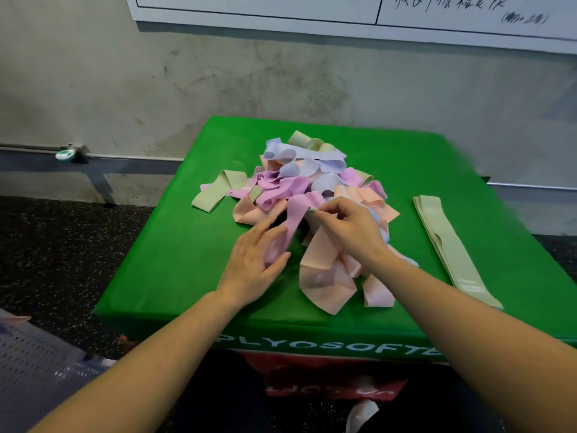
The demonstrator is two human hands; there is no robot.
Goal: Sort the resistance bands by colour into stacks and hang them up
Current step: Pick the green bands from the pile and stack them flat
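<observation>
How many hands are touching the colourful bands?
2. The left hand holds a pink-purple band at the near side of the pile; the right hand pinches a band end just beside it, in the pile's middle.

We can read white letters, "PLYOSOFT", on the front side of the green box (327,345). The writing on the white board (452,7) is too blurry for us.

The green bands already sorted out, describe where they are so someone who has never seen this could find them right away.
Start at the green foam box against the grey wall. The mixed pile of bands sits mid-top; look to its right, clear of both hands. There the stack of pale green bands lies flat and straight, running toward the near right edge, the only neatly stacked bands.
</observation>
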